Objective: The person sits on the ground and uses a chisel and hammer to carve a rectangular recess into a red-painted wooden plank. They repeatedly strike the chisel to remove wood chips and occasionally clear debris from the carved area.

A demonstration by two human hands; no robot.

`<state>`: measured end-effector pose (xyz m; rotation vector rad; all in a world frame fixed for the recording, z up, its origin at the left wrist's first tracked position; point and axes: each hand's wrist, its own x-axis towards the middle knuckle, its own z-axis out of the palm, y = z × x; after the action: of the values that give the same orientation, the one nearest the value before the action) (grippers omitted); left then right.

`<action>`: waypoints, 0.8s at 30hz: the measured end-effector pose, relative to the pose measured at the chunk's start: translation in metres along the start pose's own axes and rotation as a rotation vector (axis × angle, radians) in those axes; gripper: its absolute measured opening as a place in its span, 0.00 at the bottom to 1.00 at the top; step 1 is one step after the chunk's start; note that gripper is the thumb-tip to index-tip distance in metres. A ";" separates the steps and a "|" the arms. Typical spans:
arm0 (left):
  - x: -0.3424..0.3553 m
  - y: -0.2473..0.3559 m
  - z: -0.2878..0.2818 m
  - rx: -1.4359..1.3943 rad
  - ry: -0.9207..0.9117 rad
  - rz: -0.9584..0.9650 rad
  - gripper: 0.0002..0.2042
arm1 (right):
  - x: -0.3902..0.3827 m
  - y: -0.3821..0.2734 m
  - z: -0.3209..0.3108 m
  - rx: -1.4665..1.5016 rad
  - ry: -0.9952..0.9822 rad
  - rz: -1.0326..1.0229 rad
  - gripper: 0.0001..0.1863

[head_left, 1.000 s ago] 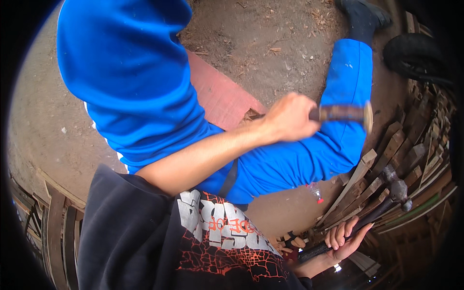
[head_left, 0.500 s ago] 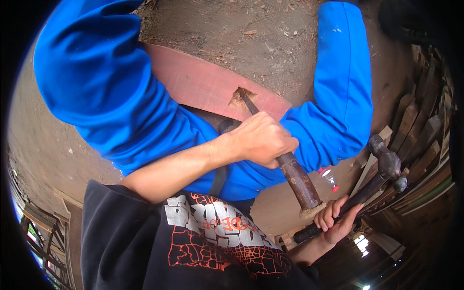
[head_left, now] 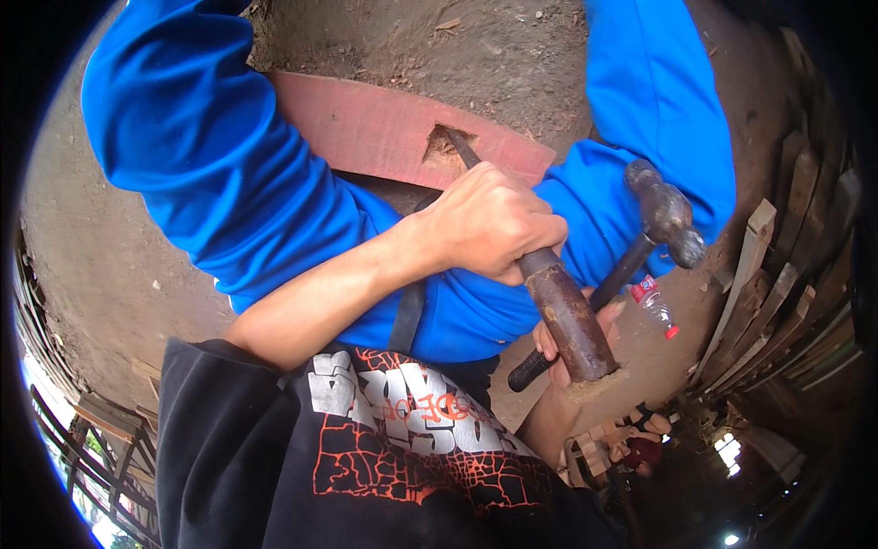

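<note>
Inside the rough, squarish hole (head_left: 440, 156) of the red-painted wooden board (head_left: 357, 114), beside our blue-trousered legs (head_left: 192, 119), sits the tip of our brown-handled metal chisel (head_left: 572, 316), our left hand (head_left: 498, 224) closed round its shank; our right hand (head_left: 550, 340) grips the dark, steel-headed hammer (head_left: 666, 215). We'd judge it best to hold the blade braced and strike squarely

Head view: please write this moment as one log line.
left hand: grips chisel; right hand: holds hammer; chisel tip: in notch of reddish board
</note>
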<state>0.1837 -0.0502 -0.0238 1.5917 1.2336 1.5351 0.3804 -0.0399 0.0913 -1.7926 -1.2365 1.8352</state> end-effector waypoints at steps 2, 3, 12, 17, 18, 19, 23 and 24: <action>-0.004 -0.001 -0.003 0.030 -0.025 0.010 0.10 | 0.008 0.008 -0.004 0.026 -0.075 -0.018 0.33; -0.007 -0.007 -0.004 0.047 -0.042 0.014 0.10 | 0.012 0.013 -0.008 0.038 -0.109 -0.027 0.33; -0.007 0.000 -0.001 0.012 0.133 -0.042 0.13 | 0.020 0.022 0.004 0.025 -0.198 -0.084 0.31; -0.020 0.011 -0.010 0.076 0.217 -0.172 0.12 | 0.037 0.023 0.020 -0.028 -0.168 -0.180 0.28; -0.022 0.013 -0.008 0.073 0.194 -0.114 0.12 | 0.039 0.017 0.024 0.004 -0.195 -0.113 0.28; -0.024 0.016 -0.005 0.066 0.171 -0.061 0.12 | 0.041 0.012 0.027 0.034 -0.222 -0.041 0.28; -0.022 0.020 0.010 0.016 0.039 -0.011 0.12 | 0.052 -0.002 0.024 0.042 -0.291 -0.042 0.28; -0.023 0.019 0.012 0.036 0.032 -0.007 0.12 | 0.054 -0.003 0.021 0.048 -0.288 -0.007 0.28</action>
<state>0.2017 -0.0760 -0.0180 1.5895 1.2900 1.5476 0.3502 -0.0074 0.0544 -1.5352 -1.2789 2.1576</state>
